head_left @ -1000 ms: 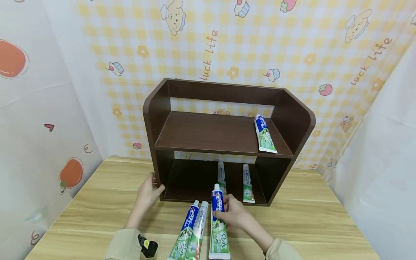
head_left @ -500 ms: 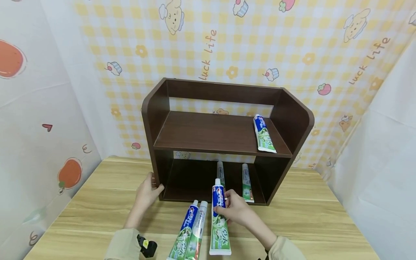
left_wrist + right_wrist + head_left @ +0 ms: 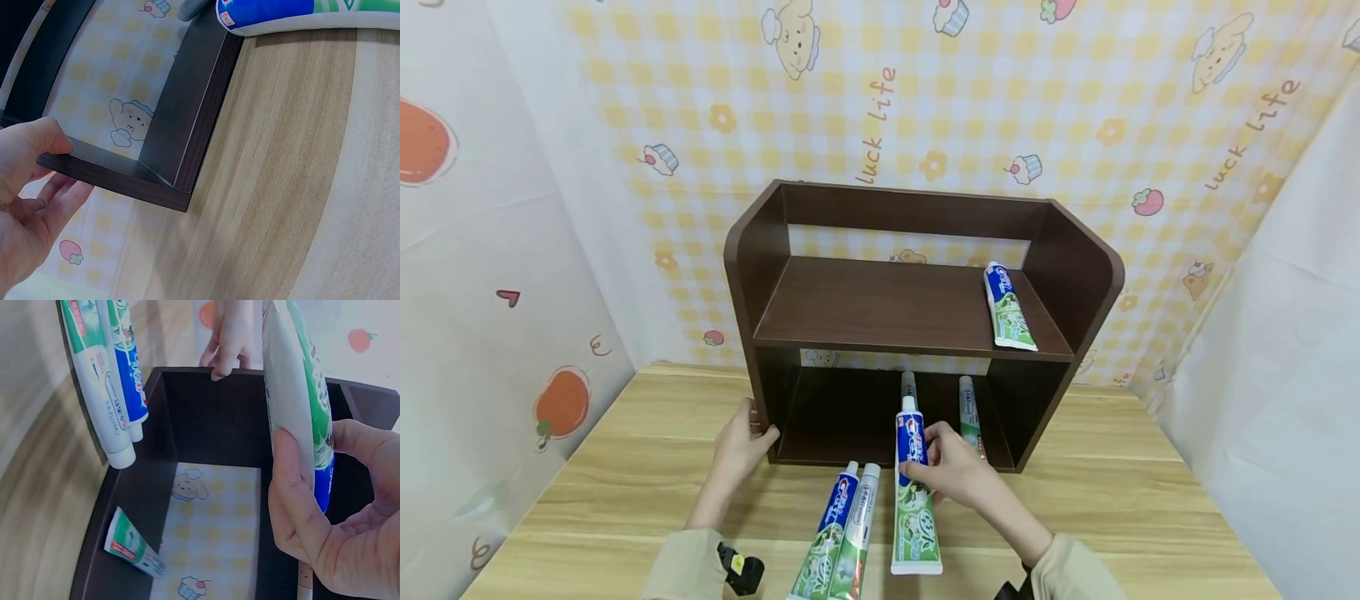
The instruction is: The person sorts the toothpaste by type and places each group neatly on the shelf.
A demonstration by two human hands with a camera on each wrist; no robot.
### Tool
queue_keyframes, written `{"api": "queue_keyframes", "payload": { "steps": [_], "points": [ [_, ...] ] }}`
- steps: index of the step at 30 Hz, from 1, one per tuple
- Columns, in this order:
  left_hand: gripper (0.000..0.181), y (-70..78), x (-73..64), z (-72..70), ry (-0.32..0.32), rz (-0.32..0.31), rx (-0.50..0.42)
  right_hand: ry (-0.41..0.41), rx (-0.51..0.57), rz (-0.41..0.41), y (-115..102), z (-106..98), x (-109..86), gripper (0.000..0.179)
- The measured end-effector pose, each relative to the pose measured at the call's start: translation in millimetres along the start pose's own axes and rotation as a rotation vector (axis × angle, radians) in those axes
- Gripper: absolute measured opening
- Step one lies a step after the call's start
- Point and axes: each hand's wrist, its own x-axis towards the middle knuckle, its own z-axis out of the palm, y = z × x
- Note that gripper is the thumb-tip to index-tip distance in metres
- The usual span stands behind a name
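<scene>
My right hand (image 3: 958, 468) pinches a blue, white and green toothpaste tube (image 3: 917, 525), cap pointing away from me, in front of the shelf's lower opening. In the right wrist view the thumb and fingers press the two flat faces of this tube (image 3: 320, 403). My left hand (image 3: 739, 446) grips the left side panel of a dark brown two-tier shelf (image 3: 880, 300). The left wrist view shows its thumb over the panel's edge and the other fingers (image 3: 65, 200) behind. On the lower tier, a grey-green toothpaste tube (image 3: 909, 383) is partly hidden behind the held one.
Another grey-green tube (image 3: 968, 408) lies on the lower tier at right. A blue-green tube (image 3: 1009, 308) lies on the upper tier's right end. On the wooden table (image 3: 602, 500), a blue-green tube (image 3: 827, 537) and a grey-green tube (image 3: 857, 533) lie side by side before the shelf.
My right hand has moved the held toothpaste tube forward and slightly right, so it now covers more of the grey-green tube behind. The left hand keeps its grip on the shelf's side.
</scene>
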Motion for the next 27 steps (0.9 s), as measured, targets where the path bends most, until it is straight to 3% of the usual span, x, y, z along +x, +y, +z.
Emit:
{"api": "queue_keyframes", "payload": {
  "steps": [17,22,27],
  "points": [
    [0.038,-1.5,0.4,1.1,0.001,0.014,-0.002,0.027,-0.036,0.011,-14,-9,-1.1,0.055],
    [0.050,-12.7,-2.6,8.1,-0.028,0.013,-0.007,0.028,-0.032,0.011,-16,-11,-0.9,0.052],
    [0.047,-26.3,-7.2,18.1,-0.054,-0.006,-0.048,0.022,-0.045,0.022,-20,-14,0.0,0.052]
  ]
}}
